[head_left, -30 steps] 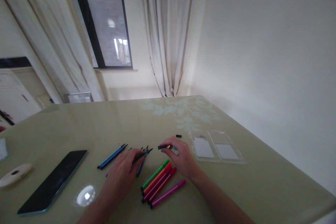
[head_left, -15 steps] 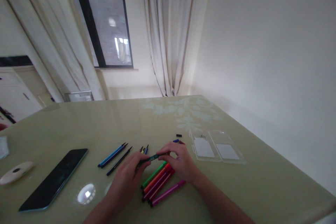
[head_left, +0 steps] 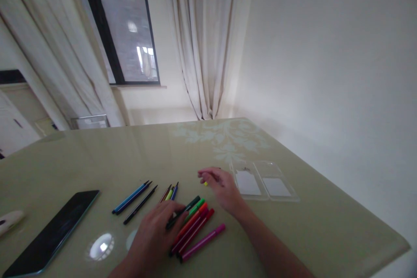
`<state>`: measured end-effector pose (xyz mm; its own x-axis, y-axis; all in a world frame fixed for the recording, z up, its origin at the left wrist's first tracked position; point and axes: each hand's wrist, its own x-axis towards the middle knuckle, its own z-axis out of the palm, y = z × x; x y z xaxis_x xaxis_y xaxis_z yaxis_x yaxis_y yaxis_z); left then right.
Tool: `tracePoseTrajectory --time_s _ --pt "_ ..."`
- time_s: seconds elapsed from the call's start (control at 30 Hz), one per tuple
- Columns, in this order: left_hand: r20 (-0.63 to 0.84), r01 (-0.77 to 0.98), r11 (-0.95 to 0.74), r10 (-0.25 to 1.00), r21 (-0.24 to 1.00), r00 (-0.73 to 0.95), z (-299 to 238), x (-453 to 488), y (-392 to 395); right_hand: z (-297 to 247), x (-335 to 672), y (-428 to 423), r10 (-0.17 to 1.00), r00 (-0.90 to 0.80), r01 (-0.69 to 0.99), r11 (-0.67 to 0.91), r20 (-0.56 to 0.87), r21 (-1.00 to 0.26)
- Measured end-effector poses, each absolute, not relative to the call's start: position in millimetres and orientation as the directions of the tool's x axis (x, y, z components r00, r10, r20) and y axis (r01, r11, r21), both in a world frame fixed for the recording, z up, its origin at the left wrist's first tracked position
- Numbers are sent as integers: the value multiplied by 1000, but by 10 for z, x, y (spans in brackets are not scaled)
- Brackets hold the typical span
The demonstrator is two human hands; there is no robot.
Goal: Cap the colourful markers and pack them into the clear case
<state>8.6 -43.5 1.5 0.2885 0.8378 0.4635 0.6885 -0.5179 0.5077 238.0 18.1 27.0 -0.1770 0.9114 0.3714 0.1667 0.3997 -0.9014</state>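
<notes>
My left hand [head_left: 159, 226] has its thumb and fingers closed on a dark green marker [head_left: 190, 206], capped and lying at the upper edge of a row of markers. Beside it in that row are a bright green marker [head_left: 197, 206], an orange-red marker [head_left: 190, 221] and crimson markers [head_left: 195, 230]. A magenta marker [head_left: 203, 243] lies a little apart, nearer me. Over the table beyond the row, my right hand [head_left: 223, 189] is held with fingers stretched to the left and thumb slightly apart. A small yellow cap [head_left: 206, 183] shows just under its thumb.
Uncapped blue markers [head_left: 132, 197] and a black marker [head_left: 140, 205] lie to the left, with several more uncapped markers [head_left: 169, 193] behind my left hand. A clear plastic case [head_left: 263, 180] lies open at right. A dark tablet or phone [head_left: 52, 230] is at left.
The dark green marker, held between both hands before, is now down beside the bright green one under my left hand. My right hand has let go and moved away, toward the small caps.
</notes>
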Motion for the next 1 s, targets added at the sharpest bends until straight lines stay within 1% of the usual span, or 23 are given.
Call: tracePoseTrajectory --time_s 0.03,0.1,0.17,0.23,0.3,0.37,0.47,0.53,0.6,0.67,0.73,0.8,0.87,0.9,1.0 --pt "449 702 -518 839 489 306 8 97 -445 268 2441 227 918 -110 208 397 382 -894" --pt "409 721 -512 848 467 338 -17 115 -457 244 2550 306 905 -65 392 410 420 -823" --pt "376 731 -509 853 454 361 -47 123 -457 197 2610 351 889 -130 574 429 439 -698" --pt "357 734 -501 860 458 364 -69 117 -443 141 2609 362 885 -230 689 442 405 -574" --pt "346 739 -473 876 479 337 -70 88 -414 91 2568 351 891 -292 759 437 347 -483" --pt "331 759 -421 900 496 282 -47 34 -373 61 2520 336 898 -316 798 426 306 -426" --pt "275 831 -297 944 469 183 12 -71 -309 57 2482 320 902 -318 820 416 293 -392" --pt "221 879 -220 966 423 136 45 -130 -280 67 2477 318 904 -304 815 411 302 -408" --pt "182 915 -167 978 367 106 64 -165 -265 75 2474 322 904 -277 773 411 326 -483" --pt "166 942 -136 982 308 87 70 -179 -261 78 2465 327 914 -218 670 395 341 -629" --pt "158 958 -126 984 259 87 73 -183 -261 83 2450 329 932 -163 484 361 323 -797" --pt "163 964 -125 983 236 88 78 -187 -261 102 2434 322 943 -163 250 324 290 -913" --pt "204 960 -133 975 245 83 86 -190 -260 138 2423 302 941 -207 59 287 269 -956" --pt "242 954 -142 967 264 77 91 -188 -261 161 2419 289 938 -229 -4 266 260 -964" --pt "388 911 -226 918 344 82 95 -158 -278 225 2411 245 938 -257 -88 217 233 -972"
